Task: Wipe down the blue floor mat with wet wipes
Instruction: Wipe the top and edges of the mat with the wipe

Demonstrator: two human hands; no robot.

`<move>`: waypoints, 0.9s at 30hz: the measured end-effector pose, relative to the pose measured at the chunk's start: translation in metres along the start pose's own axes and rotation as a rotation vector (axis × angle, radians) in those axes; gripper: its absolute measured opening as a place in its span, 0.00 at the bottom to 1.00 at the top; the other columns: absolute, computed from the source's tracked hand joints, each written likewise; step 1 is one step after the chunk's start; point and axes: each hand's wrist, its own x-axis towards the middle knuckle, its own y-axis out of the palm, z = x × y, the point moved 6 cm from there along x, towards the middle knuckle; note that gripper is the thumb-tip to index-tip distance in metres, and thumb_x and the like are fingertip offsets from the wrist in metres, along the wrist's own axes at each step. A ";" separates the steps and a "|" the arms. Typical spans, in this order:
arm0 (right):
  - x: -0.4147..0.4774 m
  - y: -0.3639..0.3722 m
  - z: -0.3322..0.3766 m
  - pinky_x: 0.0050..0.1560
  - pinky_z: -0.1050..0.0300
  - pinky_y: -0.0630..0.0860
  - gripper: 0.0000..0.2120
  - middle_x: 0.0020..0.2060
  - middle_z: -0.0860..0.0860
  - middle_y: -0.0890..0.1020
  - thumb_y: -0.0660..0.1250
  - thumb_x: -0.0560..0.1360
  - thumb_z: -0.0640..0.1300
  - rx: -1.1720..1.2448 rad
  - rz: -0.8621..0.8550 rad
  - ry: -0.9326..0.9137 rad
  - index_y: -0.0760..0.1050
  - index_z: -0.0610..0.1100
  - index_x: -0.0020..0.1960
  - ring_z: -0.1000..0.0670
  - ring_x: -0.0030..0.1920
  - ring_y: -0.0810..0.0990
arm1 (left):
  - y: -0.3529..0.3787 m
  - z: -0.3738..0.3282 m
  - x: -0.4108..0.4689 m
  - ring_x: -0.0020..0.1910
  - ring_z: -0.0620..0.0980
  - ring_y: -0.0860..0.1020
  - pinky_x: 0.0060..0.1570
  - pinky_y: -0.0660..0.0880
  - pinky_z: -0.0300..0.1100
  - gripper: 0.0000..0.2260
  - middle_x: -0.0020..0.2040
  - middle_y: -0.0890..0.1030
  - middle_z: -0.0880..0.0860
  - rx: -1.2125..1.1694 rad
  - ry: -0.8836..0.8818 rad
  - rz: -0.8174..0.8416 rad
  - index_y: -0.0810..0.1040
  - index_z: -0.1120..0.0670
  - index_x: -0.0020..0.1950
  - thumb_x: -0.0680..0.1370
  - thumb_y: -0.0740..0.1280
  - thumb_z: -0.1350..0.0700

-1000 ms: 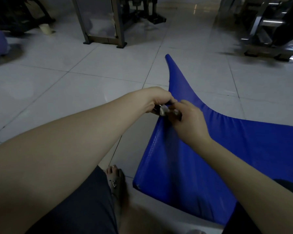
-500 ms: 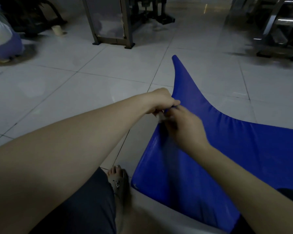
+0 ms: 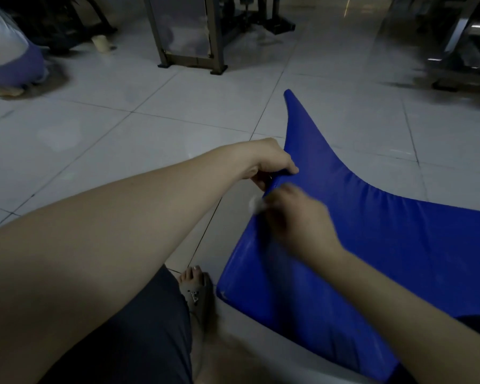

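Head view: pale tiled floor [image 3: 150, 128], left hand [image 3: 266, 162] around edge of blue mat [image 3: 385, 245], right hand [image 3: 299, 220] around wipe [image 3: 255, 205].

Noted solid blue on mat [image 3: 399, 259], white on wipe [image 3: 255, 205], pale grey with dark grout grid on floor tiles [image 3: 122, 128], charcoal on shorts [image 3: 139, 342].

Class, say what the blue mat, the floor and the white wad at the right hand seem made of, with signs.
The blue mat looks like vinyl-coated padding: smooth, faint sheen, soft creases where the left hand grips its edge. The floor looks like glazed tile: glossy reflections, straight grout lines. The white wad in the right hand is blurred, perhaps a wet wipe.
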 end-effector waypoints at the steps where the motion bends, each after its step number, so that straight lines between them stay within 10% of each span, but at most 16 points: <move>1: 0.008 -0.007 -0.024 0.32 0.64 0.63 0.04 0.45 0.53 0.77 0.63 0.81 0.47 -0.025 -0.042 0.141 0.75 0.49 0.49 0.53 0.38 0.75 | 0.001 0.000 0.000 0.34 0.51 0.83 0.34 0.82 0.42 0.06 0.39 0.84 0.55 0.001 -0.006 0.019 0.79 0.59 0.50 0.79 0.70 0.57; 5: 0.009 -0.002 -0.038 0.34 0.53 0.74 0.06 0.44 0.50 0.77 0.61 0.83 0.48 -0.077 -0.088 0.271 0.74 0.46 0.53 0.49 0.37 0.76 | 0.000 0.002 0.005 0.37 0.52 0.84 0.37 0.84 0.44 0.05 0.40 0.85 0.57 -0.020 0.008 -0.026 0.80 0.61 0.50 0.77 0.71 0.61; 11: -0.045 0.038 0.070 0.32 0.59 0.68 0.05 0.46 0.50 0.75 0.62 0.77 0.44 0.209 0.231 -0.280 0.73 0.46 0.52 0.54 0.36 0.70 | -0.018 0.016 0.024 0.40 0.53 0.82 0.29 0.78 0.40 0.10 0.47 0.81 0.57 -0.186 0.001 -0.224 0.76 0.62 0.55 0.76 0.73 0.62; 15: -0.048 0.044 0.067 0.33 0.59 0.68 0.03 0.45 0.50 0.74 0.64 0.78 0.43 0.145 0.248 -0.412 0.75 0.45 0.50 0.53 0.38 0.69 | -0.035 0.012 0.035 0.43 0.54 0.82 0.43 0.82 0.45 0.09 0.46 0.82 0.57 -0.270 0.051 -0.328 0.77 0.62 0.48 0.74 0.75 0.60; 27: 0.009 0.059 -0.010 0.33 0.50 0.73 0.09 0.34 0.55 0.78 0.68 0.79 0.52 0.478 0.174 0.137 0.70 0.50 0.47 0.53 0.33 0.75 | -0.074 0.030 0.079 0.51 0.60 0.84 0.54 0.82 0.56 0.11 0.51 0.85 0.62 -0.276 0.017 -0.427 0.83 0.66 0.52 0.75 0.74 0.59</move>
